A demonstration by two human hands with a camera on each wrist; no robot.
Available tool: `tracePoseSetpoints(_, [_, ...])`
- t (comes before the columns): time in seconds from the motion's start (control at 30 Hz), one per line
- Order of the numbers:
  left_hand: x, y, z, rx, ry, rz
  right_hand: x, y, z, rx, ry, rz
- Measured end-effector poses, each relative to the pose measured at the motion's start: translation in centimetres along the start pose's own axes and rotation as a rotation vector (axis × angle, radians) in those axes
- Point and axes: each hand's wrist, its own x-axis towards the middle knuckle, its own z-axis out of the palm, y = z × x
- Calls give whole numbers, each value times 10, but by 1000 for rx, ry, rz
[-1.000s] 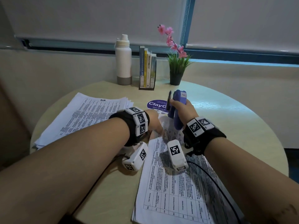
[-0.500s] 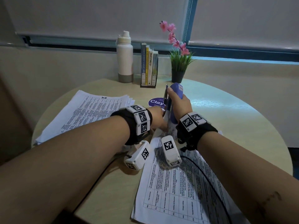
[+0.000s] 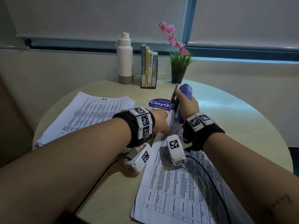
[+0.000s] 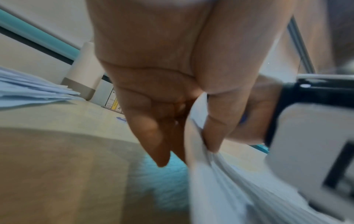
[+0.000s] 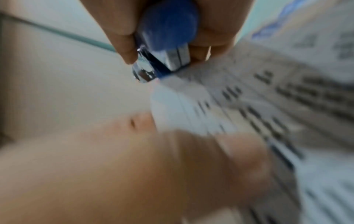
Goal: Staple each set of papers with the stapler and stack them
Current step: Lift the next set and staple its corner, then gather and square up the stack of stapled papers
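Two hands meet over the near middle of the round table (image 3: 234, 120). The right hand (image 3: 187, 107) has its fingers and thumb wrapped round the blue stapler (image 3: 186, 92), which stands almost on end: its long axis runs steeply up and away from the person, rear end high toward the window, mouth pointing down and back toward the wrists. In the right wrist view the stapler (image 5: 168, 30) has its metal nose lowest, just touching the top corner of the set of papers (image 5: 249, 106); whether the corner sits inside the mouth cannot be told through the blur. The left hand (image 3: 160, 122) pinches that same corner, thumb on one side and fingers (image 4: 151, 133) on the other, lifting the sheet edge (image 4: 206, 166) off the table. The rest of the set of papers (image 3: 186, 183) lies flat, its long side running from the hands toward the person, printed tables facing up.

Left of the hands, a fanned pile of printed sheets (image 3: 87, 113) lies flat, well apart from the stapler. A round purple sticker (image 3: 157, 103) lies on the table just behind the hands, partly hidden by them. At the far edge stand a white bottle (image 3: 124, 59), a short row of books (image 3: 148, 67) and a potted plant with pink flowers (image 3: 178, 62). Black cables (image 3: 208, 175) trail from the wrist cameras across the papers
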Motion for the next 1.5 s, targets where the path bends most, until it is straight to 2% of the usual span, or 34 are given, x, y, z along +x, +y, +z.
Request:
tracePoseSetpoints(0.07, [-1, -2, 0, 51, 21, 2, 4, -5, -17, 84, -11, 74])
tracePoseSetpoints(0.17, [-2, -1, 0, 52, 27, 33, -1, -15, -53, 251, 33, 80])
tracePoseSetpoints(0.3, [-5, 2, -6, 60, 34, 61, -22, -16, -110, 139, -54, 37])
tracePoseSetpoints(0.47, [-11, -4, -16, -196, 100, 60, -43, 9, -159, -23, -141, 247])
tracePoseSetpoints(0.63, [-19, -4, -16, -443, 126, 65, -55, 9, -159, -129, -182, 353])
tracePoseSetpoints(0.73, [-25, -4, -18, -559, 194, 48, -56, 10, -154, -80, -154, 328])
tracePoseSetpoints(0.77, [-28, -4, -19, -633, 170, 32, -57, 9, -152, -36, -137, 306])
tracePoseSetpoints(0.83, [-34, -7, -17, -698, -8, 39, -52, 12, -153, 67, -122, 273])
tracePoseSetpoints(0.9, [-42, -9, -13, -530, -132, 83, -51, 10, -149, 121, -123, 243])
tracePoseSetpoints(0.97, [-48, -10, -12, -456, -72, 78, -51, 4, -145, 137, -159, 210])
tracePoseSetpoints(1.07, [-50, -22, -20, -479, 64, 45, -49, -10, -150, 86, -128, 216])
tracePoseSetpoints(1.17, [-51, -47, -34, -508, 134, -3, -39, -27, -167, -250, -123, 153])
tracePoseSetpoints(1.23, [-45, -67, -43, -506, 162, 14, -21, -30, -179, -608, -88, 184])
tracePoseSetpoints(1.3, [-42, -80, -50, -498, 197, 37, -9, -31, -185, -1032, -128, 209])
tracePoseSetpoints(1.37, [-44, -84, -55, -513, 209, 48, -11, -31, -184, -1333, -141, 200])
tracePoseSetpoints(1.5, [-44, -94, -58, -482, 207, 46, -20, -25, -174, -1603, -196, 234])
